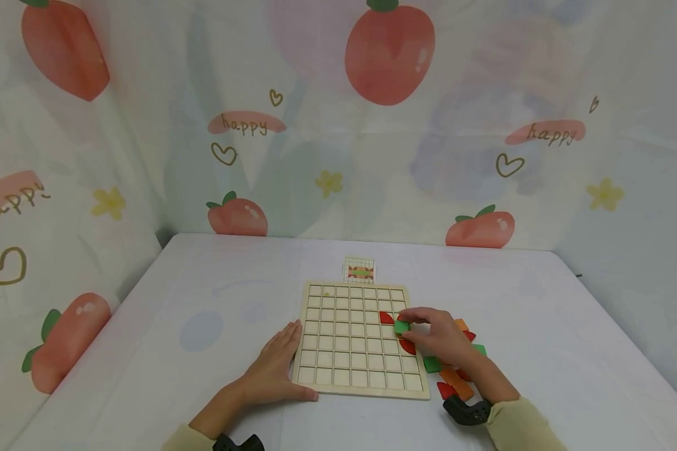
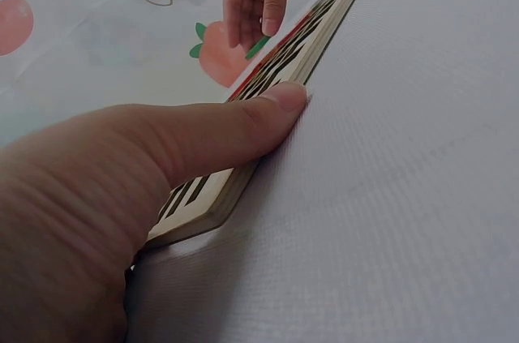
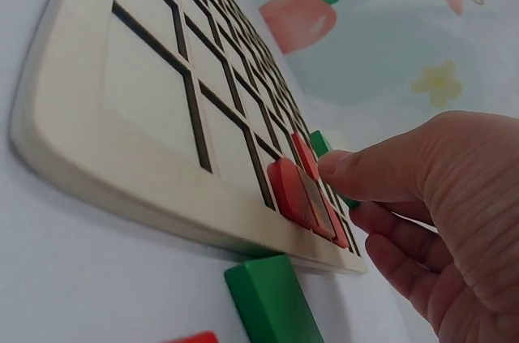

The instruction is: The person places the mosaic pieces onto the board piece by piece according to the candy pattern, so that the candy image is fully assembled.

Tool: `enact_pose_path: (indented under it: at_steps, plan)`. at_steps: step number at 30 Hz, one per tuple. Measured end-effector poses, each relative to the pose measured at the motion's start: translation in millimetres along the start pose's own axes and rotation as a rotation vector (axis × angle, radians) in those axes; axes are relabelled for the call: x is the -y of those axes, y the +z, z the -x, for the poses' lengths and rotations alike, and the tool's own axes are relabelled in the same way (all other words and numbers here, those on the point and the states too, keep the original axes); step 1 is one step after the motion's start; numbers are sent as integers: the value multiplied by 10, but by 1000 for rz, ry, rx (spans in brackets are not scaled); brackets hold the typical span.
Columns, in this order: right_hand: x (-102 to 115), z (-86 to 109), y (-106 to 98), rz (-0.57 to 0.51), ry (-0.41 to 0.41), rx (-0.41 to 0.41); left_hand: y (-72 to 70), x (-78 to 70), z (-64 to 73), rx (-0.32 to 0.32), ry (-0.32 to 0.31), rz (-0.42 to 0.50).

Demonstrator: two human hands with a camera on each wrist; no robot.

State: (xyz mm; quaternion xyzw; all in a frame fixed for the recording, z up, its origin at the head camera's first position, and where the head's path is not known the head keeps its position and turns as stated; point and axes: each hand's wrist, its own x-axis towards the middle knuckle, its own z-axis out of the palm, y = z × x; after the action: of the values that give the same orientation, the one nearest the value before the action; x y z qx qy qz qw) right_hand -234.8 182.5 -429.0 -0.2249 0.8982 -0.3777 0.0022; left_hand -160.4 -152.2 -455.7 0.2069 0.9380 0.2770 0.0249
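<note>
A pale wooden grid board (image 1: 361,393) lies on the white table. My left hand (image 1: 276,369) rests against its left side with fingers extended, the thumb (image 2: 268,116) pressing at the front edge. Over the right part of the grid, my right hand (image 1: 442,338) pinches a small green square block (image 1: 402,327) between thumb and fingers. Close by it, red curved-edged pieces (image 1: 386,317) sit in cells. In the right wrist view, a red rounded piece (image 3: 290,193) sits in a cell near the board's edge, and the green block shows partly behind the thumb.
Loose green (image 1: 432,364), orange (image 1: 457,383) and red (image 1: 446,390) pieces lie right of the board, partly under my right forearm. A small card (image 1: 360,260) with a gridded coloured pattern is behind the board. A printed cloth backdrop (image 1: 338,207) stands behind the table.
</note>
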Motion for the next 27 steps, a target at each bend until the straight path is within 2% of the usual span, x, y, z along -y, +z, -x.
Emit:
enact_pose_path:
  at_steps: [3,11,27]
  plan:
    - [43,-36,32,2,18,11,4,6,0,0,3,0]
    - [118,-60,88,-44,-3,39,16,16,5,3,-16,-6]
    - [72,-100,142,-38,-38,68,14,14,-4,-2,0,0]
